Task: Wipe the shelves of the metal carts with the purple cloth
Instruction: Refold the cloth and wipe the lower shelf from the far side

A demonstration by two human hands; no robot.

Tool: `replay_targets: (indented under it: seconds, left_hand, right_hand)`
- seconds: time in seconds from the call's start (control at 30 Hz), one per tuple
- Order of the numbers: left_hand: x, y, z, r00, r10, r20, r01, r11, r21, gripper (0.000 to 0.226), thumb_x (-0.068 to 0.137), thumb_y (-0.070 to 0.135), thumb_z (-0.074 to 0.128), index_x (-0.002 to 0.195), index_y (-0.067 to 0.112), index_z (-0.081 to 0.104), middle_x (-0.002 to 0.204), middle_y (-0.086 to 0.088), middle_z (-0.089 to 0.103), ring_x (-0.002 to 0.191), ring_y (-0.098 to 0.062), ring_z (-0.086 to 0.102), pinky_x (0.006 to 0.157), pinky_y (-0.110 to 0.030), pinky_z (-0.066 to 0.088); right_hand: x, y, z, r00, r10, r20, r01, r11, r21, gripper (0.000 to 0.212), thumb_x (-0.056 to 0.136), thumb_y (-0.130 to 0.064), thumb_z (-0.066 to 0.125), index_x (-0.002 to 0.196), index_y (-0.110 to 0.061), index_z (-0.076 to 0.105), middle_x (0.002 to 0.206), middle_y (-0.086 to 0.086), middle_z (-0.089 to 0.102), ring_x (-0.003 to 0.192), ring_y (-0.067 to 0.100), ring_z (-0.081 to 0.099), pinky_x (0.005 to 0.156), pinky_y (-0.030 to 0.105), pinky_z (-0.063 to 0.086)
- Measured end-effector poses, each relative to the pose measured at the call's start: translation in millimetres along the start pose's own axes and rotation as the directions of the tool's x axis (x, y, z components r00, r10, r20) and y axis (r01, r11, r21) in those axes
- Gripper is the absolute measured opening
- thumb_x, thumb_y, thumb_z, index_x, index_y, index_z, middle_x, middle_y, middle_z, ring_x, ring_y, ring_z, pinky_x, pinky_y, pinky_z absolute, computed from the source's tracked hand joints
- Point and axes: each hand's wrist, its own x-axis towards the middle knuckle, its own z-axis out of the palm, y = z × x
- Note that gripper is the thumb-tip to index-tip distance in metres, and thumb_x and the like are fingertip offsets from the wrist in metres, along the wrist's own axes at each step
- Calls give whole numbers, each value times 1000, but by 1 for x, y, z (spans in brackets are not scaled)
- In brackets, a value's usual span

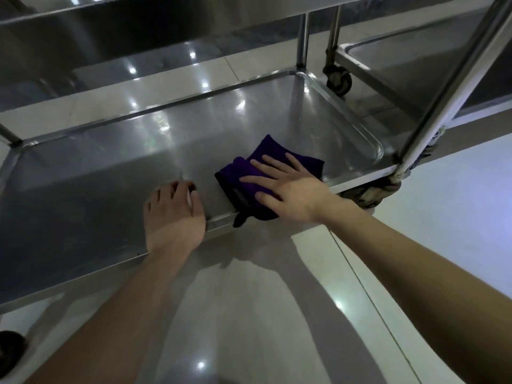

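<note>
Right hand (288,189) lies flat with fingers spread, pressing a folded purple cloth (273,151) onto the lower shelf (110,173) of a stainless-steel cart. The left hand (173,214) rests on the shelf's front rim, its fingers bent with the tips on the metal, holding nothing. Both bare forearms reach in from the bottom of the view.

Glossy pale floor tiles (249,314) spread beneath the cart and mirror spots of ceiling light. The lower shelf is a shallow tray with a raised lip and rounded corners. The cloth sits toward its front right, well inside the right-hand lip, with one dark corner hanging over the front rim between the two hands. An upper shelf (110,23) spans the top of the view. A second metal cart (401,62) stands just beyond the right end. A slanting steel post (454,79) rises from the near right corner. A small dark caster (339,79) sits between the two carts.
</note>
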Motion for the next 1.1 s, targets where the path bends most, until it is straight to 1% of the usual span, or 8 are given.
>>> replay_targets:
  seconds: [0.13, 0.33, 0.47, 0.57, 0.63, 0.77, 0.97, 1.1]
  left_hand:
    - [10, -3, 1, 1000, -17, -12, 17, 1000, -17, 56, 101, 45, 26, 128, 19, 68, 135, -15, 65, 123, -40, 57, 105, -53, 47]
    - [39, -25, 8, 999, -19, 27, 19, 1000, 2, 57, 99, 50, 28, 139, 24, 60, 141, -14, 61, 129, -40, 54, 108, -54, 44]
    - [57, -37, 7, 995, -35, 88, 34, 999, 10, 59, 96, 52, 30, 147, 33, 53, 148, -9, 54, 135, -38, 47, 113, -54, 41]
    - [63, -38, 5, 995, -47, 89, 46, 999, 10, 60, 96, 52, 32, 148, 34, 54, 150, -8, 52, 137, -37, 44, 114, -52, 40]
    - [64, -36, 6, 996, -45, 82, 44, 999, 3, 57, 98, 50, 36, 149, 32, 54, 151, -8, 52, 137, -37, 43, 115, -51, 39]
    - [63, -27, 13, 998, -38, 52, 37, 999, 9, 46, 105, 37, 52, 149, 27, 56, 152, -10, 52, 139, -37, 43, 116, -49, 36]
    - [61, -22, 15, 999, -37, 24, 37, 999, 5, 49, 102, 39, 49, 148, 23, 59, 150, -12, 55, 138, -38, 47, 116, -49, 37]
    - [59, -23, 13, 999, -35, 31, 35, 999, 2, 59, 98, 45, 38, 148, 23, 59, 150, -11, 55, 138, -37, 48, 115, -50, 39]
  right_hand:
    - [-21, 9, -1, 990, 28, -135, -29, 1000, -9, 57, 110, -64, 14, 164, -55, 31, 178, -12, 25, 167, 15, 8, 133, 56, -2]
    - [33, -11, 4, 993, 116, -21, -117, 992, -48, 63, 102, -78, 9, 164, -63, 15, 182, -4, 6, 168, 27, -4, 127, 68, -14]
    - [64, 27, -12, 994, 55, 89, -53, 998, -31, 77, 90, -95, 6, 162, -67, 9, 181, -14, -2, 167, 16, -10, 129, 60, -16]
    - [77, 94, -30, 971, 231, 56, -227, 972, -61, 85, 85, -99, 8, 163, -65, 7, 181, -15, -5, 167, 15, -11, 131, 58, -12]
    - [89, 129, -36, 910, 415, 0, -414, 909, -46, 86, 85, -99, 11, 163, -64, 10, 182, -12, -2, 167, 20, -9, 129, 61, -14]
    - [141, 124, -29, 796, 606, -6, -605, 795, -47, 85, 89, -94, 12, 166, -58, 9, 182, 2, -8, 165, 38, -15, 119, 75, -20]
    - [220, -8, 3, 976, 212, 48, -210, 977, -40, 71, 103, -76, 21, 169, -51, 14, 182, 0, -5, 167, 33, -12, 121, 74, -20]
    - [228, -25, 3, 997, 49, 67, -49, 999, 4, 62, 108, -68, 28, 167, -52, 21, 182, -7, 3, 168, 25, -5, 126, 68, -17]
